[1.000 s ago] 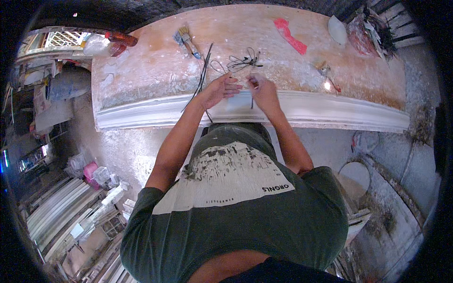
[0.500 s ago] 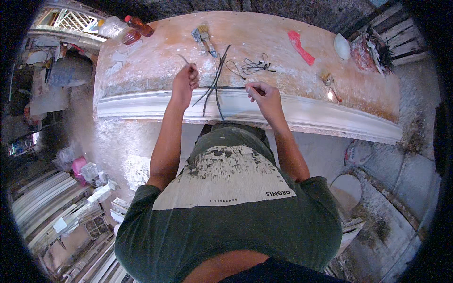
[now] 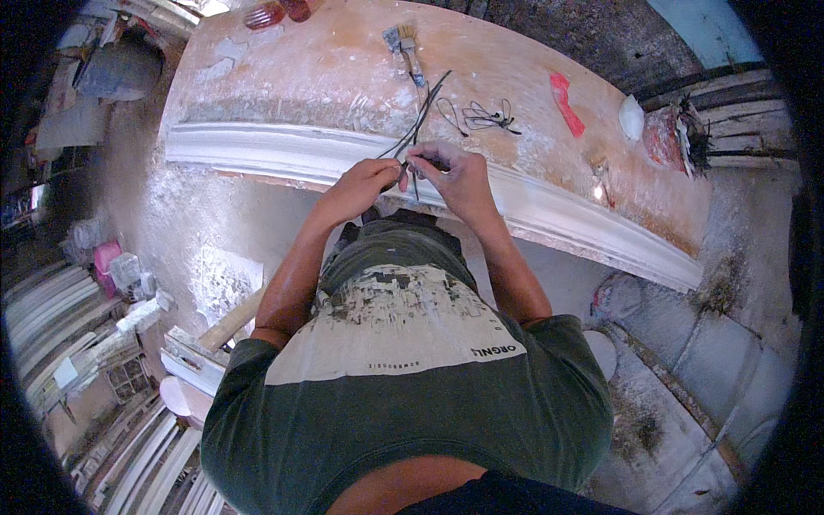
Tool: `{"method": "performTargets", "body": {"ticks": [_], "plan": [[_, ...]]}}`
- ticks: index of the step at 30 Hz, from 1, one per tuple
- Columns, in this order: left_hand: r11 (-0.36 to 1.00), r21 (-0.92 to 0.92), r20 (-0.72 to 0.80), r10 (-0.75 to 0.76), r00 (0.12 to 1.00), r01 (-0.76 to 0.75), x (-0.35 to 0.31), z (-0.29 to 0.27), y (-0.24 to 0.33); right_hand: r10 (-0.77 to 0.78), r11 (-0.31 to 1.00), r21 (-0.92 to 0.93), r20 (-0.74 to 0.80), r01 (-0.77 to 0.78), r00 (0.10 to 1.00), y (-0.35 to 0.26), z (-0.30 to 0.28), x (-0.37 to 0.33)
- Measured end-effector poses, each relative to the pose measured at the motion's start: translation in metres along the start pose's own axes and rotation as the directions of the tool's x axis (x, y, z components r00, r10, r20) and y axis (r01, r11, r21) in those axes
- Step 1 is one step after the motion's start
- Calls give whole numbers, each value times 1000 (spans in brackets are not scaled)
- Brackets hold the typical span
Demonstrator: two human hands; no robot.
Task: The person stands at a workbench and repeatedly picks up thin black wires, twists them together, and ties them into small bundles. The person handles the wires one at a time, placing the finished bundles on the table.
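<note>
My left hand (image 3: 364, 189) and my right hand (image 3: 457, 178) meet above the front of the table. Both are closed in a pinch, fingertips almost touching, on a thin dark cord mostly hidden by the fingers. Right behind them several loose dark cords (image 3: 435, 91) lie crossed, with ends passing beneath my hands. A long white moulding (image 3: 275, 148) runs along the table's near edge under my wrists. To the right of the loose cords rests a small looped bundle of dark cord (image 3: 489, 117).
Paintbrushes (image 3: 403, 50) lie at the back of the stained table (image 3: 309, 69). A red strip (image 3: 565, 105), a white rounded object (image 3: 631, 118) and a reddish bag (image 3: 665, 137) are farther right. Red-brown bottles (image 3: 263, 14) stand at the far left. Stacked white mouldings (image 3: 51, 313) fill the lower left floor.
My hands were apart with a dark cord stretched between them; now they have come together in the middle, nearer my body. The view has turned, so the table appears more tilted.
</note>
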State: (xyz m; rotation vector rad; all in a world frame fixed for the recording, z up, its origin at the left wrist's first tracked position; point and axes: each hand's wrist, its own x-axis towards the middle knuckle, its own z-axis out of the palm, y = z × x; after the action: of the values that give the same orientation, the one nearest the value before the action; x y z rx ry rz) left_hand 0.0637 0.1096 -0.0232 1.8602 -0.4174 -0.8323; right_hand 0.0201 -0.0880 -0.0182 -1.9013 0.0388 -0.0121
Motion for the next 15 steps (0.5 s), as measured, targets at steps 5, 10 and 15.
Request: {"method": "performTargets", "body": {"ticks": [5, 10, 15], "plan": [[999, -26, -133, 21, 991, -25, -19, -4, -12, -91, 994, -62, 50, 94, 995, 0, 13, 6], [991, -126, -471, -27, 882, -37, -38, -18, -12, -161, 956, -245, 19, 161, 987, 3, 38, 15], [981, -5, -671, 140, 728, -193, -43, -25, -20, -331, 804, -424, 263, 417, 906, -14, 80, 9]]}}
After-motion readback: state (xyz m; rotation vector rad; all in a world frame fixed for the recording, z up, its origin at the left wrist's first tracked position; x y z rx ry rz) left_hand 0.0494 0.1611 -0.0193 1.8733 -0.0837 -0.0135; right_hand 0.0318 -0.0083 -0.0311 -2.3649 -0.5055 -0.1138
